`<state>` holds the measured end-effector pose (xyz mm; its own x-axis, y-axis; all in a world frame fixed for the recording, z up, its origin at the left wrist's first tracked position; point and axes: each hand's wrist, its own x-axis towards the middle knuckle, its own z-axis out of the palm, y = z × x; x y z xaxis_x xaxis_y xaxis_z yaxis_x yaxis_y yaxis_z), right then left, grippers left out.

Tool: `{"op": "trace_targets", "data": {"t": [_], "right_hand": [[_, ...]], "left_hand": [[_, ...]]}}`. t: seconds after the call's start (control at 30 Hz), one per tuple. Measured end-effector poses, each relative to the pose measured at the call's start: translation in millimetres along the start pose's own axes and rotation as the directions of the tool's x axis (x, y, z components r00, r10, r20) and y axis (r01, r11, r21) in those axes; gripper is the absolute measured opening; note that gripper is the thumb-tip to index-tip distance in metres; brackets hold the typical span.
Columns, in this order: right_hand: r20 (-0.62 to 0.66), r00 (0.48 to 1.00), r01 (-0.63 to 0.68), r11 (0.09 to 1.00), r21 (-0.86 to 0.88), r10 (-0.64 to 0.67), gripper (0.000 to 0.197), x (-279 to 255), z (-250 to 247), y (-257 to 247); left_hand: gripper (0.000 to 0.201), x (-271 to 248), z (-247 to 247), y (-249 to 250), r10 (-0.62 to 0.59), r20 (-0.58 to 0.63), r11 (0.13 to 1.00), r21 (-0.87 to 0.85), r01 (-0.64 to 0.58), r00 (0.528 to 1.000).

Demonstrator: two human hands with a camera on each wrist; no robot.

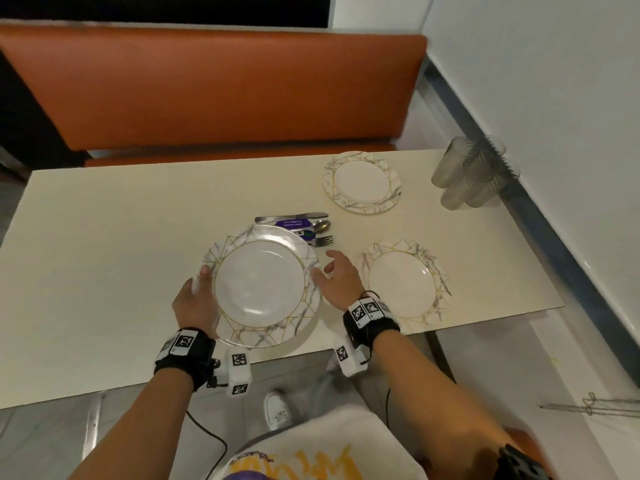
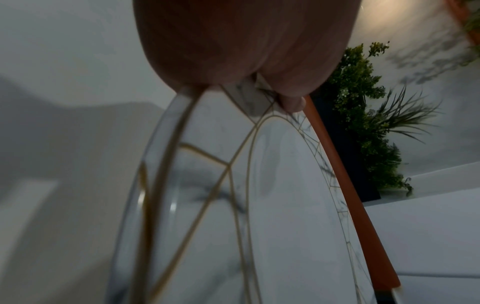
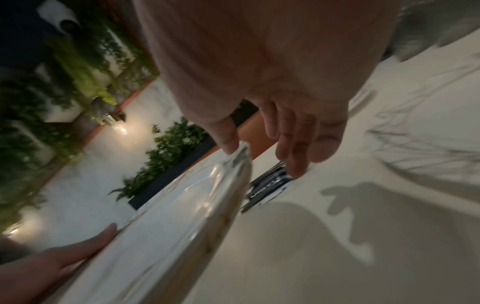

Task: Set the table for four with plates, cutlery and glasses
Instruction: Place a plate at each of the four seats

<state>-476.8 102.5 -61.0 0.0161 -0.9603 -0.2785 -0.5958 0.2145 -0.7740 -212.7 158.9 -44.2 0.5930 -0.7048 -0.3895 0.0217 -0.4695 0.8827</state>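
- The marble-and-gold plate point(image 1: 263, 285) sits near the table's front edge, held by the left hand point(image 1: 195, 301) at its 9 o'clock rim, thumb on top and fingers wrapped under.
- The right hand point(image 1: 337, 275) is at the plate's 3 o'clock rim, fingers spread and relaxed; only the thumb touches the rim, nothing gripped.
- Plates: three in view. A second plate point(image 1: 405, 284) is at 3 o'clock from the held one, a third plate point(image 1: 362, 181) at 1 o'clock.
- Cutlery bundle point(image 1: 301, 228) at 12 o'clock, partly under the held plate: a knife, spoon and fork on show, with a purple label whose writing is too small to read.
- Glasses point(image 1: 471, 174) clustered at the table's far right corner; too blurry to count.
- Cream table point(image 1: 104, 237), orange bench seat point(image 1: 214, 88) behind it, white wall point(image 1: 554, 81) on the right, and planter greenery point(image 2: 363, 115).
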Motion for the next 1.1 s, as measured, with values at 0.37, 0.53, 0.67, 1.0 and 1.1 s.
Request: {"op": "trace_targets", "data": {"t": [0.37,0.53,0.67,1.0,1.1], "right_hand": [[0.107,0.993,0.061,0.986,-0.154,-0.045,0.024,67.1,50.5,-70.9],[0.068,0.998,0.024,0.995,-0.093,-0.018,0.025,137.3,57.9,-108.5],[0.015,0.997,-0.076,0.996,0.041,0.076,0.024,198.4,58.6,-132.4],[-0.015,0.942,-0.332,0.936,0.117,0.336,0.025,291.2,104.4,-133.9],[0.009,0.929,-0.368,0.925,0.093,0.369,0.023,297.8,117.7,-131.2]], "left_hand": [[0.052,24.7,-45.8,10.7,-0.118,-0.170,0.988,-0.115,0.099,0.978],[0.046,64.7,-65.5,12.2,-0.180,-0.261,0.978,-0.147,0.146,0.948],[0.055,87.7,-74.3,23.0,-0.176,-0.349,0.984,-0.091,0.154,0.920],[0.047,122.7,-74.3,29.0,-0.206,-0.389,0.979,-0.076,0.192,0.898],[0.045,128.4,-70.6,33.6,-0.207,-0.395,0.978,-0.081,0.191,0.895]]}}
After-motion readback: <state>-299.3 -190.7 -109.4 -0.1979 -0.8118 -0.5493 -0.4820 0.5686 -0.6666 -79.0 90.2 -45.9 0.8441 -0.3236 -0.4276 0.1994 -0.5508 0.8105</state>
